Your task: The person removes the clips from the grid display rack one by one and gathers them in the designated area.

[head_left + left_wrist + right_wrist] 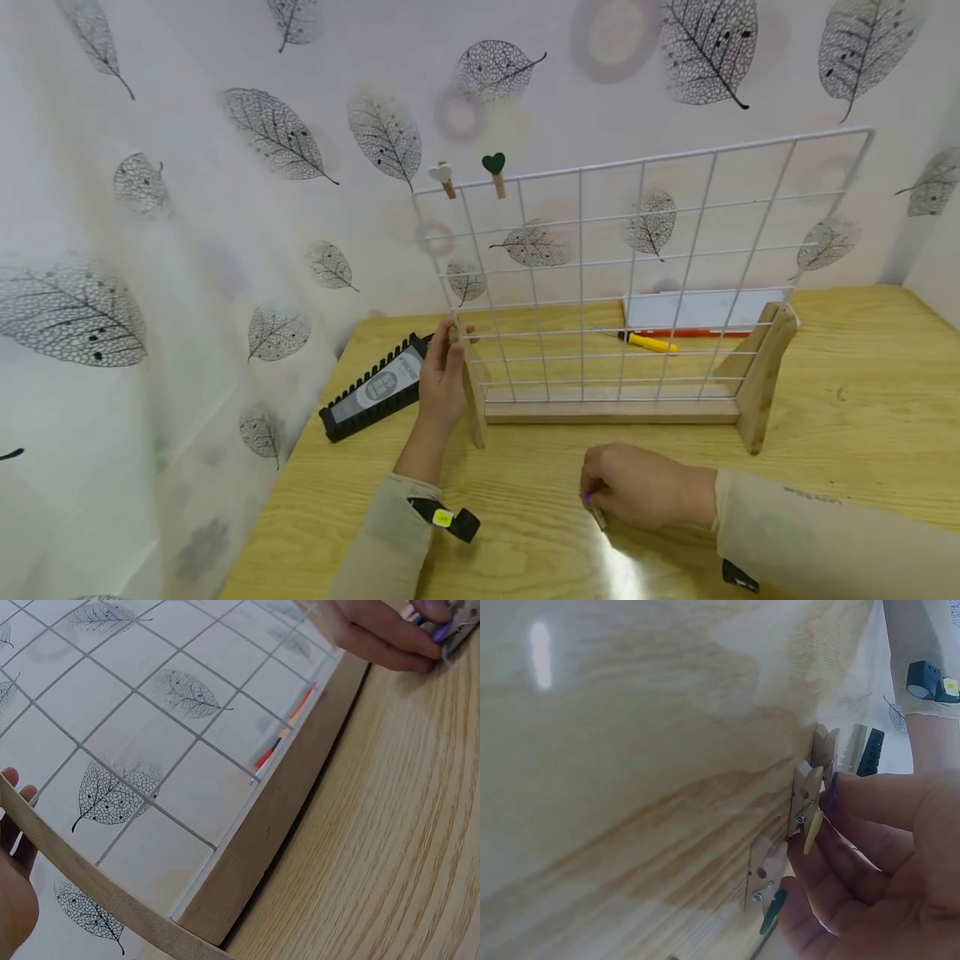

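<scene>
A white wire grid (581,275) stands in a wooden base (611,411) with a side support at each end. My left hand (442,383) grips the left wooden side support (97,889), its fingertips showing past the far edge. Low over the table in front of the rack, my right hand (645,483) holds small wooden clothespins. One clothespin with a purple piece (824,746) is pinched by the thumb. A yellow-topped clothespin (807,795) and a green-topped clothespin (765,874) sit against the fingers. The grid's top left bears a white-heart clothespin (444,183) and a green-heart clothespin (498,179).
Left of the rack lies a black notched holder (375,392) with a grey label. Behind the grid are a yellow screwdriver (651,342) and a white flat case (682,310) with a red edge. A leaf-patterned curtain (187,292) hangs behind the table.
</scene>
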Tool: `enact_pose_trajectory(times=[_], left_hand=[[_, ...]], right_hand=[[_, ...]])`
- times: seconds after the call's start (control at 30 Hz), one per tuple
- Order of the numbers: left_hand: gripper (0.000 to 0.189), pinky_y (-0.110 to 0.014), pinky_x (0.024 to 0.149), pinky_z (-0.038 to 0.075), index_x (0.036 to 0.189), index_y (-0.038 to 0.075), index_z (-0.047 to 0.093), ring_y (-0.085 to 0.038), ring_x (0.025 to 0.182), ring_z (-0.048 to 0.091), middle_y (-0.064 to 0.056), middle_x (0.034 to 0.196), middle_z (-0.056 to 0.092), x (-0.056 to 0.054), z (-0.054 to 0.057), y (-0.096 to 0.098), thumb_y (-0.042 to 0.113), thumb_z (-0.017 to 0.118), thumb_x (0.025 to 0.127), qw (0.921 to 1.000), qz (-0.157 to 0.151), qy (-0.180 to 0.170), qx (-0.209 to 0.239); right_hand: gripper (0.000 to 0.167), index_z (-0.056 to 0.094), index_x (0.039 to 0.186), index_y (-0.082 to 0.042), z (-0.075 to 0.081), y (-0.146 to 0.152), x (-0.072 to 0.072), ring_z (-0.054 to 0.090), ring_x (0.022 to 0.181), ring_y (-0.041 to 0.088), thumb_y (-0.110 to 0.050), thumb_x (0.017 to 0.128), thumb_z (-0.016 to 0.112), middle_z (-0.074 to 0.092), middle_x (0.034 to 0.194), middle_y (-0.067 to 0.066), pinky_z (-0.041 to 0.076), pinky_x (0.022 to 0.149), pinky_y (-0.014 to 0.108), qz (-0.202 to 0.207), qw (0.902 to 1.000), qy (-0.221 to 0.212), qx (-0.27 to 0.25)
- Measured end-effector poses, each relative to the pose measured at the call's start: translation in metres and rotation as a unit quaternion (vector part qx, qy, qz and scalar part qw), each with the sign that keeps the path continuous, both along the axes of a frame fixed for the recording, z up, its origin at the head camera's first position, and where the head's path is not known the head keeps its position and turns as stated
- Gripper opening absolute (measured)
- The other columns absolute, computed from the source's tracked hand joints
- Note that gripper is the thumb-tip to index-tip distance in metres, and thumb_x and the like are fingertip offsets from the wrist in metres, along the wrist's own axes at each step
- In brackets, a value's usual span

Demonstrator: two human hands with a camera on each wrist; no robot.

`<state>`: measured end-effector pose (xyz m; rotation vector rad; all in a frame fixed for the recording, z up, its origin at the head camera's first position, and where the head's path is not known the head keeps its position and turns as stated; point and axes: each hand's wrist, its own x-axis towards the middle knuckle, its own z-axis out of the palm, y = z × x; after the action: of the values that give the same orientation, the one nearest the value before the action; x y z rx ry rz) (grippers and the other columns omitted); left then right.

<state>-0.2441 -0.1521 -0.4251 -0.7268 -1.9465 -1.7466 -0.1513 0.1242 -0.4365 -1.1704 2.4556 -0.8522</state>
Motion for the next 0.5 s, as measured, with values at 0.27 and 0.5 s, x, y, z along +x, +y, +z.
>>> enact_pose_trajectory(times=[0.27,0.5], left_hand=[[0.059,-0.032,0.110,0.042,0.147,0.001,0.039,-0.040,0.119,0.058,-0.001,0.130,0.058,0.001,0.003,0.000,0.043,0.039,0.107,0.9999,0.004,-0.015,-0.004],[0.053,-0.031,0.111,0.041,0.147,0.000,0.039,-0.043,0.119,0.057,0.006,0.129,0.058,0.002,0.003,0.001,0.037,0.039,0.109,0.9998,0.005,-0.019,0.000]], right_hand=[[0.010,0.074,0.089,-0.019,-0.002,0.001,0.000,0.055,0.081,-0.003,-0.013,0.096,0.071,0.058,0.088,-0.015,0.053,0.069,0.020,0.007,0.9999,0.009,0.002],[0.011,0.074,0.101,-0.016,0.009,0.004,-0.002,0.059,0.090,0.003,-0.024,0.099,0.067,0.063,0.099,-0.013,0.056,0.077,0.028,-0.014,0.9998,0.004,0.015]])
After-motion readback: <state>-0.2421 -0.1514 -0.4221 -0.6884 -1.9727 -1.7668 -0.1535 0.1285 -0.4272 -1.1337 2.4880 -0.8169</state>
